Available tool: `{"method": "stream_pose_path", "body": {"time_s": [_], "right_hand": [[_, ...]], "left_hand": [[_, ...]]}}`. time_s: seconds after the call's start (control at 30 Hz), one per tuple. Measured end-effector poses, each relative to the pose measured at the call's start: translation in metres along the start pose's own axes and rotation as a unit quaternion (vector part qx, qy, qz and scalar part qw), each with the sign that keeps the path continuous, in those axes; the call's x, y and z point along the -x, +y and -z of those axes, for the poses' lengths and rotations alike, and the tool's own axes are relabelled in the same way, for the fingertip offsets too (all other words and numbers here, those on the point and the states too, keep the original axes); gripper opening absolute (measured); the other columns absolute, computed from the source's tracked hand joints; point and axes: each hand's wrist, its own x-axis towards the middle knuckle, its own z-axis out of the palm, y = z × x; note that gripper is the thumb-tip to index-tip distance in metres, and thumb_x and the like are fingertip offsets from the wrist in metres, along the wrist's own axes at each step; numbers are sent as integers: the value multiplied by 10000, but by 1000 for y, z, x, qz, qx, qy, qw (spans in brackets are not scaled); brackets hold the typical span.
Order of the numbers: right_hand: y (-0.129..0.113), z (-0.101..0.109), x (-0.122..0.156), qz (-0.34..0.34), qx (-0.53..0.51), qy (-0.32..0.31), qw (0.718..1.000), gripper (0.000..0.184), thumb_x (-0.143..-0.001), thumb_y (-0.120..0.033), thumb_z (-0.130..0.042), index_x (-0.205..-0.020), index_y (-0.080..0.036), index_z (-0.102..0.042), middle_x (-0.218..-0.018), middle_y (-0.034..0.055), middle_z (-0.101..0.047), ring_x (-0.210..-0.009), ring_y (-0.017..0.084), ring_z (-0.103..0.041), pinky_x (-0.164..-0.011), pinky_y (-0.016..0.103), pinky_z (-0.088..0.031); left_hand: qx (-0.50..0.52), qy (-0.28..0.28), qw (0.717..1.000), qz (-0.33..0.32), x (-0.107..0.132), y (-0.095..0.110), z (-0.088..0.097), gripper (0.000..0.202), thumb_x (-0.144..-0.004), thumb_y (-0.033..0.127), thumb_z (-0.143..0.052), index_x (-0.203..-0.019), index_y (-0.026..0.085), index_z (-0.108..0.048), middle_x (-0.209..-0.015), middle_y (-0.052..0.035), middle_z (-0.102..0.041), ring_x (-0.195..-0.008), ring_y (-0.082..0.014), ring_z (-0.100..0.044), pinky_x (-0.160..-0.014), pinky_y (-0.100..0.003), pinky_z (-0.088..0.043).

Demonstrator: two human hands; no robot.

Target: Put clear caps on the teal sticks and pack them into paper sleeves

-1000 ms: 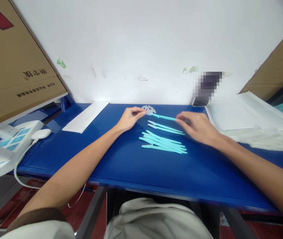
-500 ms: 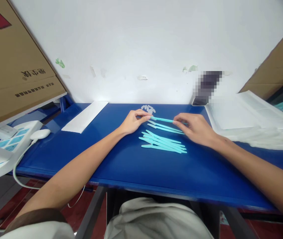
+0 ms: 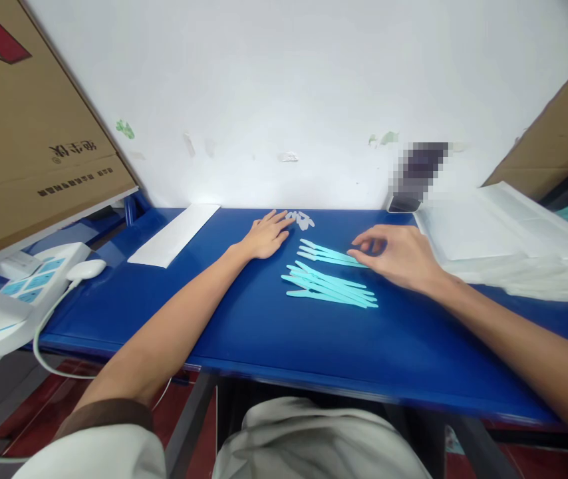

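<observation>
My left hand [image 3: 267,234] lies palm down with its fingers spread, the fingertips at a small pile of clear plastic caps [image 3: 305,221] near the wall. My right hand [image 3: 396,256] has its fingers curled, with a gap between thumb and index finger. Its thumb is at the handle ends of a few turquoise eyebrow razors [image 3: 328,254], which lie side by side on the blue table; whether it touches them I cannot tell. Nearer to me is a looser pile of several turquoise eyebrow razors [image 3: 331,287], blade ends to the left.
A white strip [image 3: 174,236] lies left of my hand. Beyond it are a white power strip [image 3: 39,286] with a plugged cable and a large cardboard box [image 3: 39,120]. Stacked clear plastic sheets or bags [image 3: 503,233] and a pixelated device [image 3: 416,179] stand at right.
The eyebrow razor held between both hands now lies with the other two. My left hand has let go, moved slightly left and spread out by the caps. My right hand's fingers have parted.
</observation>
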Motion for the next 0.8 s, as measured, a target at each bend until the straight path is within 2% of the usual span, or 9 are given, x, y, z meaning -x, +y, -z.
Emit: {"method": "stream_pose_path", "body": {"time_s": [0.07, 0.13, 0.23, 0.37, 0.43, 0.5, 0.67, 0.73, 0.8], "right_hand": [[-7, 3, 4, -1, -15, 11, 1000, 296, -799, -511, -663, -860, -236, -753, -830, 35, -750, -715, 218, -657, -651, 338, -428], [-12, 5, 7, 32, -21, -10, 999, 306, -826, -495, -618, -862, -218, -743, -809, 45, -739, -675, 207, -640, -648, 337, -422], [-17, 7, 10, 122, -21, -94, 988, 318, -896, -449, -541, -929, -203, -739, -881, 61, -729, -678, 184, -624, -651, 325, -419], [-19, 5, 11, 183, 2, -181, 966, 322, -930, -449, -531, -982, -206, -737, -936, 66, -707, -700, 171, -604, -639, 311, -404], [-18, 3, 11, 184, -4, -195, 963, 306, -935, -436, -531, -931, -209, -736, -918, 61, -699, -716, 170, -600, -640, 306, -397], [-17, 1, 10, 177, -33, -206, 962, 301, -936, -424, -531, -878, -207, -731, -888, 56, -693, -721, 167, -595, -641, 300, -395], [-15, -1, 8, 128, -106, -238, 957, 285, -907, -429, -569, -829, -195, -713, -753, 31, -652, -622, 143, -528, -598, 291, -388], [-15, 0, 7, 105, -121, -255, 954, 285, -902, -434, -567, -818, -199, -703, -691, 9, -613, -583, 134, -488, -572, 287, -377], [-16, 2, 7, 84, -131, -269, 950, 275, -888, -438, -577, -807, -202, -692, -652, -6, -579, -566, 130, -462, -554, 283, -364]], "left_hand": [[2, -30, 1000, 10, -3, -3, 0, 571, -1041, 417, -285, -1593, 275, -318, -1695, -86, -198, -1565, -364, -119, -1187, -678, -155], [1, -33, 999, 11, -5, -4, -2, 581, -1039, 426, -276, -1594, 260, -317, -1683, -95, -239, -1561, -360, -148, -1201, -654, -145], [-8, -10, 1000, 6, -4, -4, -4, 589, -1029, 436, -290, -1575, 226, -357, -1657, -122, -305, -1546, -361, -207, -1204, -627, -181], [-7, -18, 1000, -2, -3, -5, -4, 590, -1024, 428, -293, -1588, 259, -325, -1694, -92, -202, -1565, -351, -138, -1205, -642, -167], [-14, -33, 999, -6, -2, -4, -3, 580, -1028, 413, -273, -1586, 261, -327, -1687, -85, -227, -1562, -342, -161, -1200, -651, -168], [-36, -24, 999, -9, -1, -1, -2, 566, -1030, 405, -266, -1559, 238, -377, -1654, -95, -319, -1536, -330, -247, -1193, -631, -211], [-96, 61, 993, -23, 5, 7, 0, 492, -1009, 382, -337, -1400, 205, -577, -1409, -123, -601, -1332, -320, -497, -1101, -513, -394], [-94, 86, 992, -12, 6, 7, -1, 476, -1000, 383, -360, -1362, 206, -613, -1384, -135, -599, -1287, -323, -519, -1059, -500, -433], [-81, 88, 993, 1, 5, 5, -2, 500, -996, 393, -376, -1424, 218, -565, -1506, -135, -499, -1372, -342, -451, -1088, -532, -412]]}}
